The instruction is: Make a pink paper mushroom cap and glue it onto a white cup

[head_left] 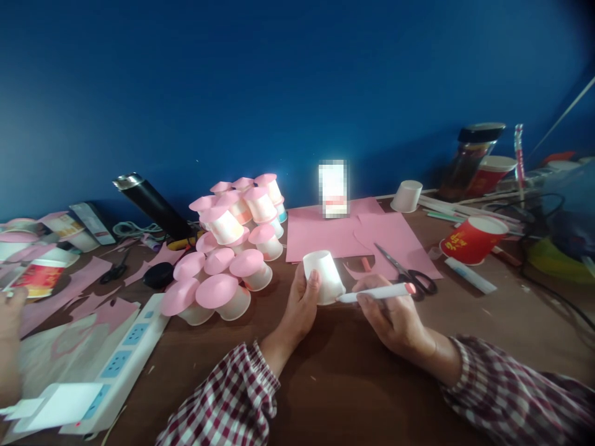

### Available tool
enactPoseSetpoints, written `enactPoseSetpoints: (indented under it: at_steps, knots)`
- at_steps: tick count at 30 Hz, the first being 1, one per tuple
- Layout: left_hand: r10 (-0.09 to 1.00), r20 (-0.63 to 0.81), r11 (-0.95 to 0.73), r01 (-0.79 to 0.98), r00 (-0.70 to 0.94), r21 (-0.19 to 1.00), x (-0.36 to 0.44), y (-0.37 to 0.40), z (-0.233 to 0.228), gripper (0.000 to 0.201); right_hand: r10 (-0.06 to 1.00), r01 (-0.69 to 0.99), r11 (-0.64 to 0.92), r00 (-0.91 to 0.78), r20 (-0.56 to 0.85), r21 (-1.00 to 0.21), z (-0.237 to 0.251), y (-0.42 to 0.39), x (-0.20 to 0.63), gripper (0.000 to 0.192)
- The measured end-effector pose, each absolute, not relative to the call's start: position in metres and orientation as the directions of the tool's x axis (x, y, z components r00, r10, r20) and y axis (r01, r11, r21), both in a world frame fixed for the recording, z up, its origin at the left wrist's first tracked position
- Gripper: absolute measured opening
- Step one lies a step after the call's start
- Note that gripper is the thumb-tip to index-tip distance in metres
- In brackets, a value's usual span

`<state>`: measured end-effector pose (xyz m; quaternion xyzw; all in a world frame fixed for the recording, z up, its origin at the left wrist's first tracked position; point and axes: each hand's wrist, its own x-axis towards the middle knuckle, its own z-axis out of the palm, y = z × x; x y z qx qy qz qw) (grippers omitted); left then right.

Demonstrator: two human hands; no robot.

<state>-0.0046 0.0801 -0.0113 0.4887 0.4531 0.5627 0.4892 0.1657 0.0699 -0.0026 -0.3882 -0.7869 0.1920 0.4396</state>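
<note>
My left hand (pixel 302 303) is wrapped around a small white paper cup (pixel 324 276), held upside down and tilted just above the table (pixel 334 371), fingers on its side wall. My right hand (pixel 395 316) is closed on a white marker (pixel 377 292) with a pink end; its tip sits at the cup's rim, touching or nearly so, can't tell which. Can't see inside the cup.

Just behind the marker: black-handled scissors (pixel 409 272) lying on pink paper sheets (pixel 344 232), with a blurred-out card standing at their far edge.

Left of my left hand: pile of white cups with pink paper caps (pixel 227 260), all inverted or on their sides, stacked up toward the blue wall (pixel 297 80). A black oval object (pixel 158 275) sits at the pile's left, and a black flask (pixel 151 204) leans behind it.

Near left: white power strip (pixel 125 347) with blue sockets, pink paper scraps (pixel 74 291) around it, a second pair of scissors (pixel 115 269) further back. Red-and-white printed cup (pixel 39 275) at far left, contents not visible. Another person's hand (pixel 10 334) at the left edge.

Right side: red cup (pixel 471 238) on its side, mouth facing left, inside not visible. White glue stick (pixel 470 274) just in front of it. Plain white cup (pixel 406 196) inverted further back. Dark-lidded jar (pixel 469 161) and another red cup (pixel 493 173) at the wall; the jar's contents look dark, can't identify. Black cables (pixel 548 272) run across the right edge.
</note>
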Motion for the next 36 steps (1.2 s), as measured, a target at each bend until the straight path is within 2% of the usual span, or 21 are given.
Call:
enactPoseSetpoints:
  at_steps: [10,16,21,27,36]
  knots:
    - [0.988,0.145,-0.150,-0.137,-0.047,0.979,-0.003,0.081,-0.013,0.034,0.749,0.433,0.655,-0.264,0.608,-0.619,-0.005,0.074,0.168,0.008]
    - [0.986,0.132,-0.145,-0.133,-0.105,0.980,-0.005,0.081,-0.016,0.033,0.758,0.449,0.641,-0.242,0.605,-0.623,-0.004,0.075,0.168,0.011]
    - [0.989,0.130,-0.140,-0.191,-0.066,0.972,-0.006,0.081,-0.015,0.033,0.766,0.464,0.628,-0.227,0.602,-0.625,-0.005,0.075,0.169,0.011]
    - [0.992,0.073,-0.101,-0.315,-0.099,0.944,-0.005,0.084,-0.028,0.035,0.788,0.476,0.599,-0.207,0.580,-0.643,-0.006,0.078,0.171,0.012]
    - [0.991,0.066,-0.092,-0.225,-0.118,0.970,-0.009,0.086,-0.039,0.044,0.755,0.523,0.620,-0.195,0.626,-0.585,-0.006,0.080,0.170,0.013]
